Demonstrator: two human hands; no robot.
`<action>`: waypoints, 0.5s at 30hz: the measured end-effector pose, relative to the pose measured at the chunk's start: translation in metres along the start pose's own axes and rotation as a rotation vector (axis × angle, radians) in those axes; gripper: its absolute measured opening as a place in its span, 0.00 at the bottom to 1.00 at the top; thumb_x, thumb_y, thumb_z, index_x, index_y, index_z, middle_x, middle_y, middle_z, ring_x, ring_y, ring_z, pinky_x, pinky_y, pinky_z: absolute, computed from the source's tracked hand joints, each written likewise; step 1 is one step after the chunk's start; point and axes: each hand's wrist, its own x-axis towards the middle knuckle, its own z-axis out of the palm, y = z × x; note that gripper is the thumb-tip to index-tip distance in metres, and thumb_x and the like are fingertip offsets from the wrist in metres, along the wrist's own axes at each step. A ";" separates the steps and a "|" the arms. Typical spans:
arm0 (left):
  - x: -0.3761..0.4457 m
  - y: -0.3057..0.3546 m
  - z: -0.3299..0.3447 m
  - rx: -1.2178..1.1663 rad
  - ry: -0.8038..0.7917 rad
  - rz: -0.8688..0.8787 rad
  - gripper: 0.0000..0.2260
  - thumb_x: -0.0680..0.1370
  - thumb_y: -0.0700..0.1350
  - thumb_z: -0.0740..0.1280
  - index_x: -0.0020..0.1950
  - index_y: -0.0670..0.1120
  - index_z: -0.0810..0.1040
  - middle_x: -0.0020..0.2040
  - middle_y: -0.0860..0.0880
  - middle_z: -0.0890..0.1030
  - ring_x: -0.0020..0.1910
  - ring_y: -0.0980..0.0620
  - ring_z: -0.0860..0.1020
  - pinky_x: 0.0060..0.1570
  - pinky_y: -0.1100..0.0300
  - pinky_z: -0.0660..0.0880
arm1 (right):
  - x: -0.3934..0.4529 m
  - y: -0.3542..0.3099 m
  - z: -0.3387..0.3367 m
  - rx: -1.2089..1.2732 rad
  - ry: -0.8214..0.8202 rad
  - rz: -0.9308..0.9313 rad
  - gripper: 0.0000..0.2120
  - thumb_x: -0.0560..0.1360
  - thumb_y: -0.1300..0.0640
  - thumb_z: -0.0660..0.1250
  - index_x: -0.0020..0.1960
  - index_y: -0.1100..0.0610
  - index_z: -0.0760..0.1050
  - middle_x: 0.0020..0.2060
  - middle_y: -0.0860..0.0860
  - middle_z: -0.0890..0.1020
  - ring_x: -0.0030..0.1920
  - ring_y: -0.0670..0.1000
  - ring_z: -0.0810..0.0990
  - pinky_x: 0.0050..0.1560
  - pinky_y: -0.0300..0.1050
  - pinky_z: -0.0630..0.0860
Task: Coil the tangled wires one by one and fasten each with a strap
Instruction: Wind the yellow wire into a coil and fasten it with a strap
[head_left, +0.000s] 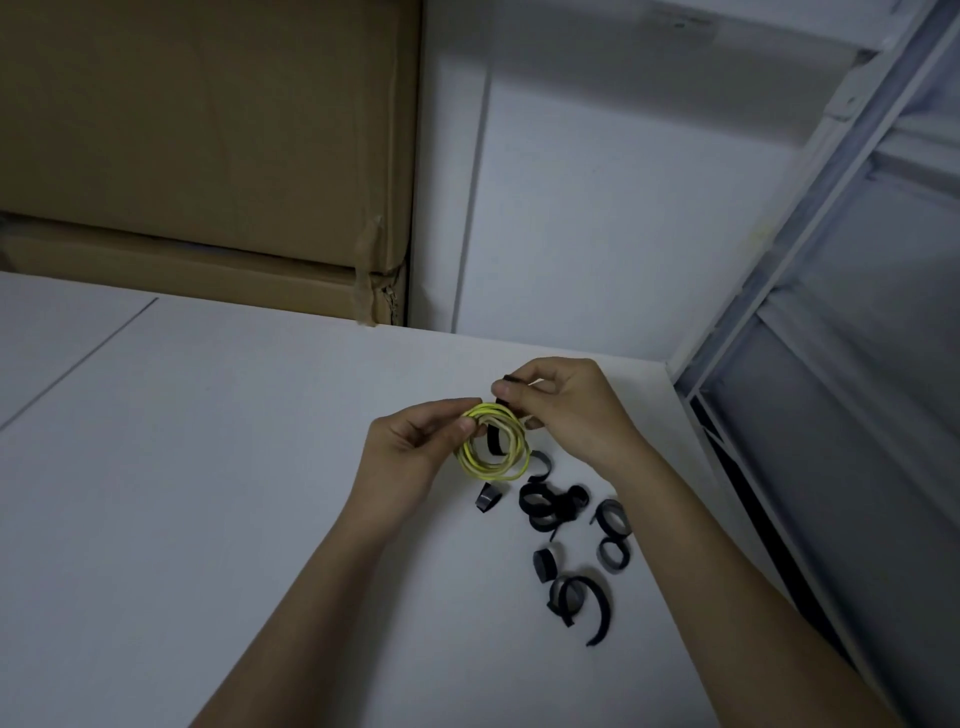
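Observation:
A yellow-green wire (511, 467) is wound into a small round coil, held just above the white table (208, 467). My left hand (410, 447) pinches the coil at its upper left edge. My right hand (566, 410) pinches the top end of a black strap (493, 441) at the coil's upper right. The strap runs down through the middle of the coil. Several loose black straps (550, 509) lie curled on the table below and to the right of the coil.
Large cardboard boxes (208, 156) stand against the wall behind the table at the left. A white wall panel (597, 208) rises behind the table's far edge. The table's right edge (691, 447) runs beside a grey metal frame (831, 364).

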 end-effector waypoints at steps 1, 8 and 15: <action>0.000 0.000 0.000 0.003 0.000 0.003 0.11 0.75 0.32 0.67 0.50 0.47 0.82 0.42 0.53 0.86 0.44 0.58 0.83 0.46 0.68 0.76 | 0.000 -0.001 0.000 0.021 -0.002 0.019 0.05 0.72 0.59 0.72 0.38 0.56 0.80 0.33 0.52 0.83 0.34 0.49 0.81 0.43 0.45 0.81; 0.001 -0.005 -0.001 0.023 0.023 0.008 0.11 0.76 0.33 0.66 0.49 0.47 0.83 0.45 0.52 0.86 0.47 0.55 0.83 0.48 0.66 0.77 | -0.004 0.001 0.002 -0.063 -0.143 0.012 0.03 0.75 0.59 0.70 0.48 0.55 0.81 0.46 0.49 0.85 0.49 0.45 0.82 0.60 0.48 0.76; 0.002 -0.007 -0.001 0.037 0.074 0.038 0.12 0.76 0.33 0.66 0.51 0.48 0.83 0.47 0.54 0.85 0.49 0.55 0.83 0.52 0.65 0.77 | -0.010 -0.004 0.000 0.010 -0.244 0.030 0.13 0.72 0.63 0.72 0.56 0.57 0.80 0.49 0.50 0.85 0.51 0.44 0.83 0.58 0.37 0.76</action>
